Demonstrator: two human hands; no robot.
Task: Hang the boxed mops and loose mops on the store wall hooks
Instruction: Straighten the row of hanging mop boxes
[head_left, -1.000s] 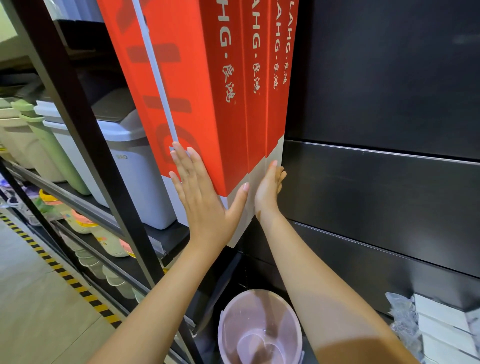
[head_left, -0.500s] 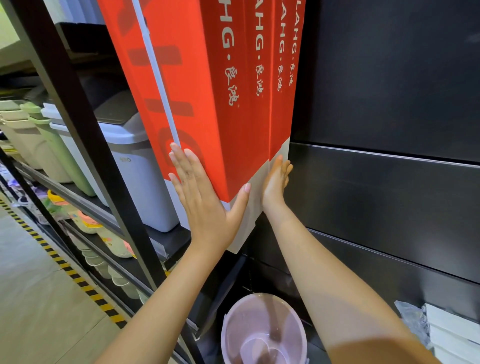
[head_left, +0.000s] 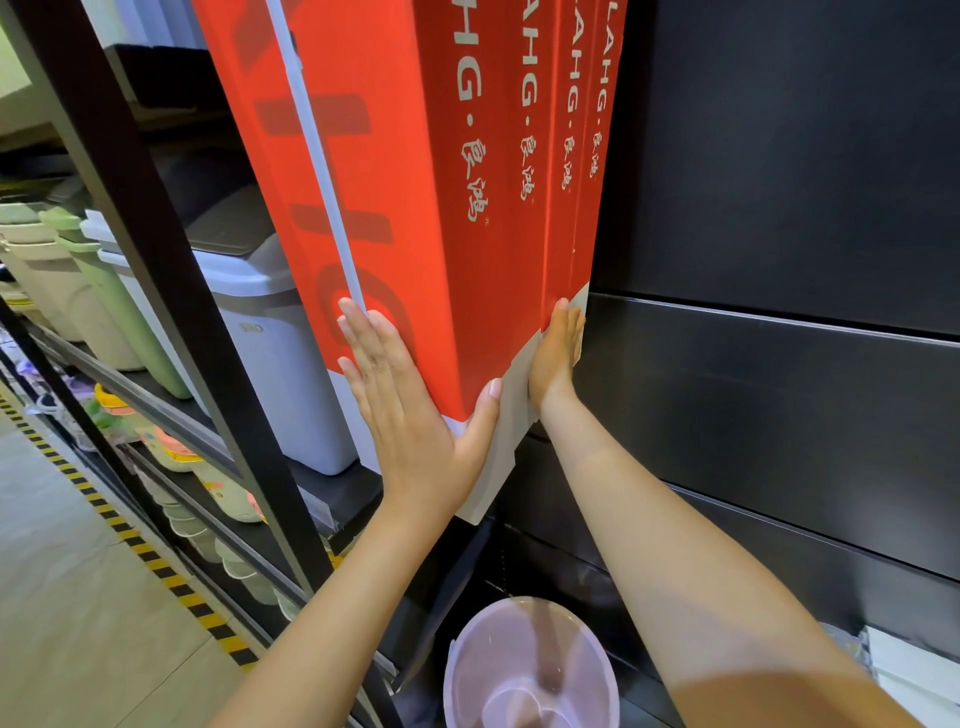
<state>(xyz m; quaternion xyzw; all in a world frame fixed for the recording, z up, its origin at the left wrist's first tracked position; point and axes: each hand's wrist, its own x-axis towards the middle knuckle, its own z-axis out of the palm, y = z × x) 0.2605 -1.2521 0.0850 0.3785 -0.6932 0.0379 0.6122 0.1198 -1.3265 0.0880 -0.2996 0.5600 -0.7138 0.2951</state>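
Several tall red mop boxes (head_left: 405, 197) with white bottoms hang side by side against the black slatted wall (head_left: 779, 415); their tops and the hooks are out of frame. My left hand (head_left: 410, 410) lies flat on the broad face of the nearest box, thumb hooked round its lower corner. My right hand (head_left: 556, 358) presses flat against the white lower end of the boxes nearest the wall. The pack sits squeezed between both palms.
A black steel rack post (head_left: 171, 291) slants across the left, with lidded bins (head_left: 270, 332) and bowls on its shelves. A clear pinkish bucket (head_left: 530, 670) stands below the boxes. White packages (head_left: 914, 675) lie at lower right. Striped floor tape runs at left.
Both hands and the box bottoms have shifted slightly right, toward the wall. My right hand has slid up a little along the white ends.
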